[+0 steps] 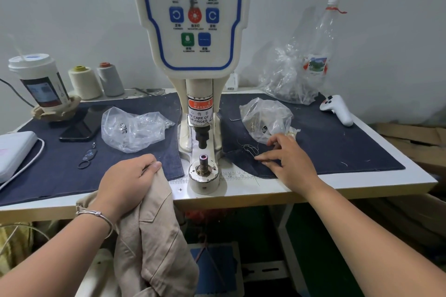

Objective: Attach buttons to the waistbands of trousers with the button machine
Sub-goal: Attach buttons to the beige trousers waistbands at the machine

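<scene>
1. button machine (196, 79) stands mid-table, behind its lower die (204, 164).
2. one plastic bag (131, 128) lies left of it, another bag (265, 117) right.
3. thread cones (96, 81) stand far left, behind a phone (80, 125).

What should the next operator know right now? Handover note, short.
Left hand grips the beige trousers at the table edge, left of the button machine.
Right hand is open, fingers spread on the dark cloth beside the right plastic bag.
Lower die is bare, with no fabric under the punch.
Done: no button visible on these trousers.
Left: pick up a button, place the waistband on the die, press.
</scene>
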Motion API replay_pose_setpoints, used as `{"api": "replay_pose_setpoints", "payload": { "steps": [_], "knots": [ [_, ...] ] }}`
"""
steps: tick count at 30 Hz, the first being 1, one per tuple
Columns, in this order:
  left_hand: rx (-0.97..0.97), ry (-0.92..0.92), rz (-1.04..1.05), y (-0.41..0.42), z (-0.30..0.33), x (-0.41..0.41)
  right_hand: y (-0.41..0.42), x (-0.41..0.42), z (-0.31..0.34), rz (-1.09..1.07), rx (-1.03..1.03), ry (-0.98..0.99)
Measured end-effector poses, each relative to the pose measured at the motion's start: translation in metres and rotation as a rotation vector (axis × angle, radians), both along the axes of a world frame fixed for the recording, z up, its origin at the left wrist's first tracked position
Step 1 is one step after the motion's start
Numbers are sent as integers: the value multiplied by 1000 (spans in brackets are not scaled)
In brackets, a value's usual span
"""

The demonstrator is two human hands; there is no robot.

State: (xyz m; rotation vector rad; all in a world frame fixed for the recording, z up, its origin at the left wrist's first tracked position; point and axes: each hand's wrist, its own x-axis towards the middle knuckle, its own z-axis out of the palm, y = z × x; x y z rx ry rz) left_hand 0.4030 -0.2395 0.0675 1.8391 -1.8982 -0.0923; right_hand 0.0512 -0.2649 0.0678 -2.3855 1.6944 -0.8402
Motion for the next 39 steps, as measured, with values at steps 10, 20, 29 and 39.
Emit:
{"api": "replay_pose_setpoints", "payload": {
  "steps": [10,20,29,39],
  "knots": [
    [3,8,-8,-1,-1,1,0,-4,7,-7,157,-335],
    [12,19,-7,-1,-1,1,-2,-3,3,-4,157,-264],
    [13,20,-17,-1,-1,1,0,-4,4,-12,118,-261],
    [9,18,-17,-1,-1,1,-6,-5,1,-14,156,-186]
  ]
}}
